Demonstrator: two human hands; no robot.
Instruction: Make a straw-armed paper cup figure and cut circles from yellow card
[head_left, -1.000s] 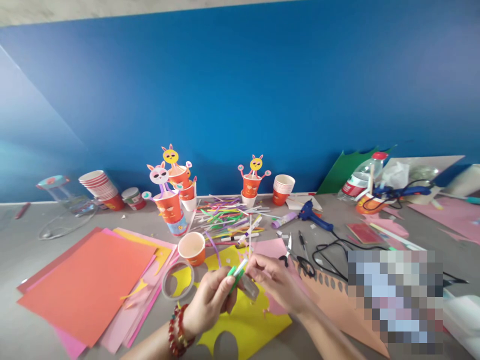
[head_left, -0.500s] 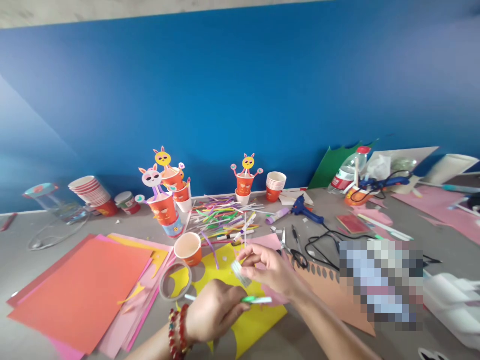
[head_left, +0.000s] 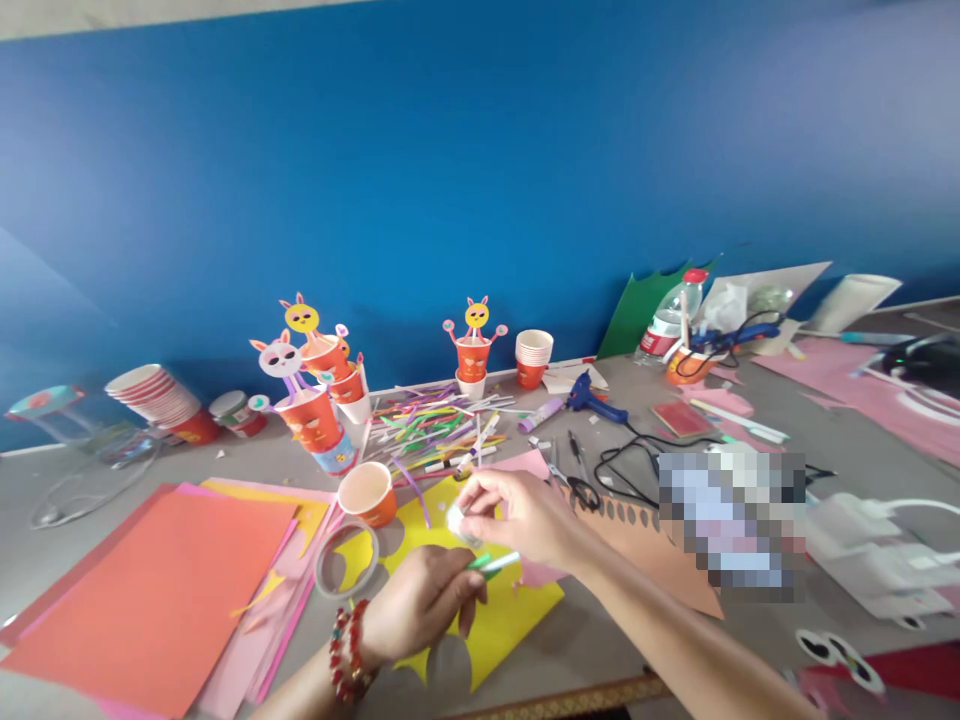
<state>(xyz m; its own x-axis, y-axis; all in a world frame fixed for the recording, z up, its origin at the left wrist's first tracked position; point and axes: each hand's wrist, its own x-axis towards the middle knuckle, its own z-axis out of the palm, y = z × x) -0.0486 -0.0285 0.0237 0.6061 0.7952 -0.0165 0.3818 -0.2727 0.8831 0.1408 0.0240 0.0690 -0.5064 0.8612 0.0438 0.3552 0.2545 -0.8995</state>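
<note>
Stick (head_left: 501,566), green and white, sat gripped in the left hand (head_left: 427,603) above the cut yellow paper (head_left: 517,618); the right hand (head_left: 517,512) pinched a small clear piece (head_left: 458,522) just beyond. Light, steady holds on both seemed wise, lest either slip.

Soft light; pale sheen on wall (head_left: 465,170); edges stretched.

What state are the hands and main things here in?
Left hand: gripping green-and-white stick
Right hand: holding small clear object
Yellow paper: flat, cut into
Near orange cup: upright, uncovered
Left cup stack: nested
Bottle: red cap on
Central glue gun: lying on table
</note>
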